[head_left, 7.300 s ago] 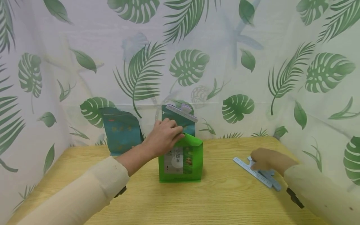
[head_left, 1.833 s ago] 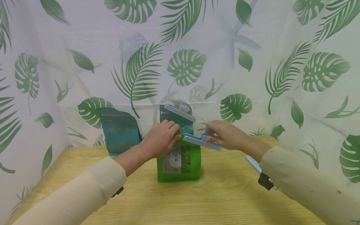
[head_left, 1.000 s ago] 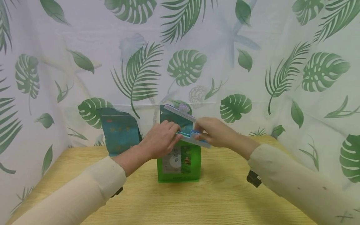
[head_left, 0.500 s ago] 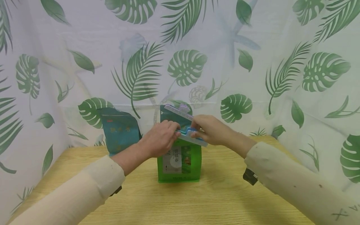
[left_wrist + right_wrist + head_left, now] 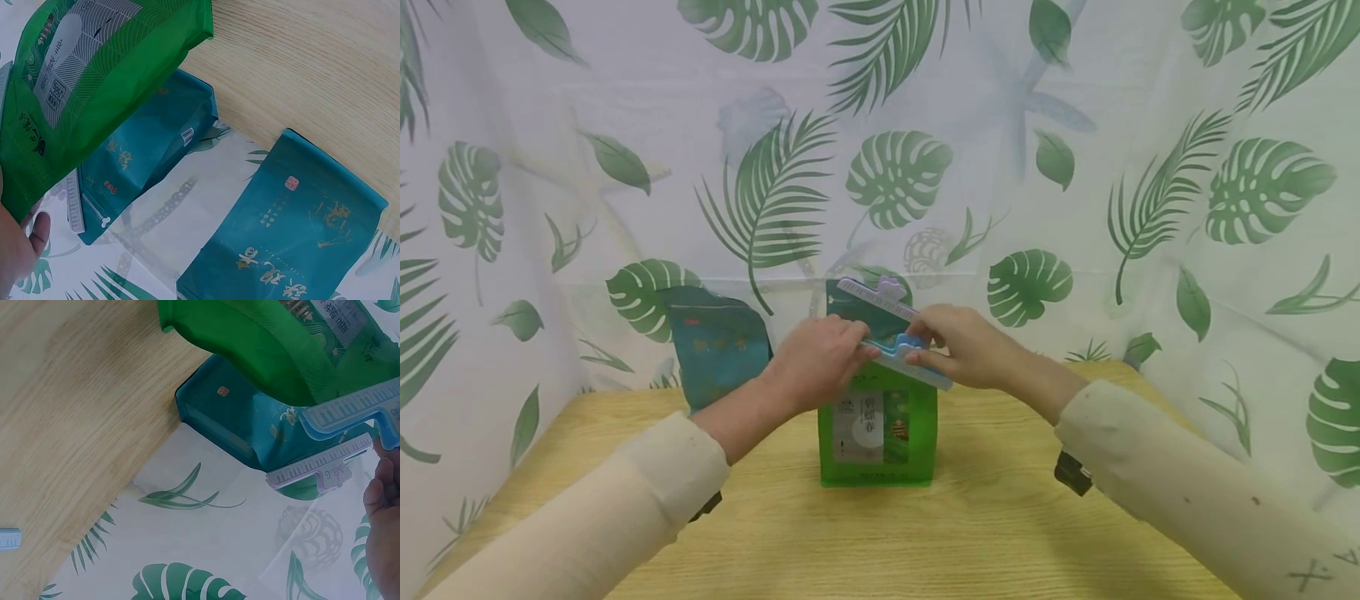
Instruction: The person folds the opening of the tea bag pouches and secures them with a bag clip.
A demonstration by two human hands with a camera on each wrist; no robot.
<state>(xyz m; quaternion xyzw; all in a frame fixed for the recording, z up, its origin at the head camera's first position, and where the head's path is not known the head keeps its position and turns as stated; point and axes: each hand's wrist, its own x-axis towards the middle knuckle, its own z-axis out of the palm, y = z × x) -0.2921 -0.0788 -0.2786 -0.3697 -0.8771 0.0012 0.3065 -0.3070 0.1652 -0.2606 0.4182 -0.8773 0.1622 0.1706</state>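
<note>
The green bag [image 5: 878, 425] stands mid-counter [image 5: 985, 533], its folded top pinched by the left hand [image 5: 820, 360]. The right hand [image 5: 962, 346] pinches a blue clip [image 5: 904, 363] set on that fold. Behind the green bag one teal bag [image 5: 868, 310] wears a clip already; the other teal bag [image 5: 718, 346] has none.

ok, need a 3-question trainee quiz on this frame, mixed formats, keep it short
1. True or false: the teal bag directly behind the green stand-up pouch already carries a lilac plastic sealing clip.
2. The right hand holds: A) scissors B) a pale blue plastic sealing clip C) a spoon
3. Fill in: the left hand pinches the top of the ____ pouch.

Key: 1 true; 2 B; 3 green
</note>
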